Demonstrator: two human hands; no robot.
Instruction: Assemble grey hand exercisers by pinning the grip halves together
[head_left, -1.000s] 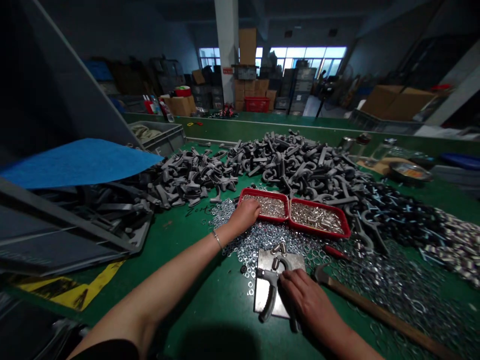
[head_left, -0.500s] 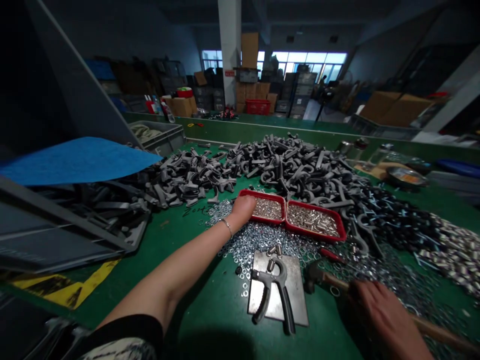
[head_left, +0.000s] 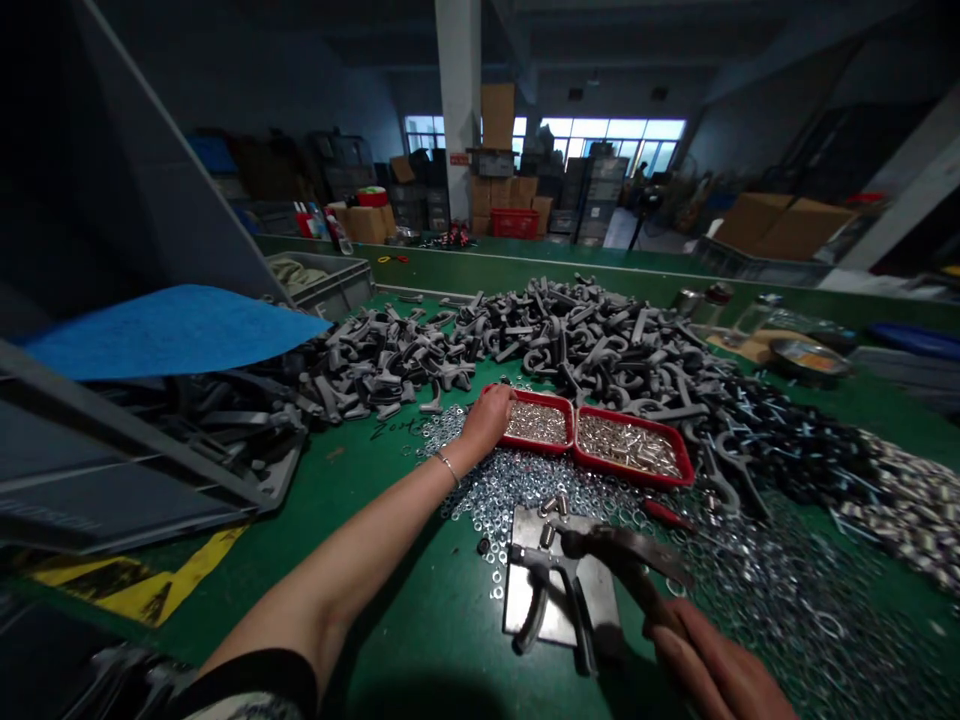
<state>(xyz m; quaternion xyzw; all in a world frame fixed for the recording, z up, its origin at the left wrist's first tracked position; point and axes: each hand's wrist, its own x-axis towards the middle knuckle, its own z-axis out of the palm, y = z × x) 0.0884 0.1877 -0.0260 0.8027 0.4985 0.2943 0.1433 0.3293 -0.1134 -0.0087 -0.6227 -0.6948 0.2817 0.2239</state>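
Observation:
My right hand (head_left: 716,655) is wrapped around the wooden handle of a hammer (head_left: 637,560), its head raised over a steel plate (head_left: 551,625). On the plate lies a hand grip strengthener (head_left: 538,590) with grey body and black handles, partly hidden by the hammer. Small metal cylinders (head_left: 556,503) lie at its top. My left hand (head_left: 489,418) is at the left end of a red tray (head_left: 541,447) of small metal pins. Its fingers are curled and partly hidden; what they hold, if anything, cannot be made out. A second red tray (head_left: 679,478) of longer pins adjoins it.
Loose washers (head_left: 517,490) surround the trays. Behind rises a heap of grey handle parts (head_left: 585,335). Black parts (head_left: 795,430) and metal cylinders (head_left: 907,490) are piled at right. A grey crate (head_left: 225,480) with a blue sheet (head_left: 180,330) stands at left; a red-handled tool (head_left: 667,515) lies near the washers.
My right hand has lifted the hammer off the table and brought it left, over the plate. My left hand stays at the red tray, its fingers slightly shifted.

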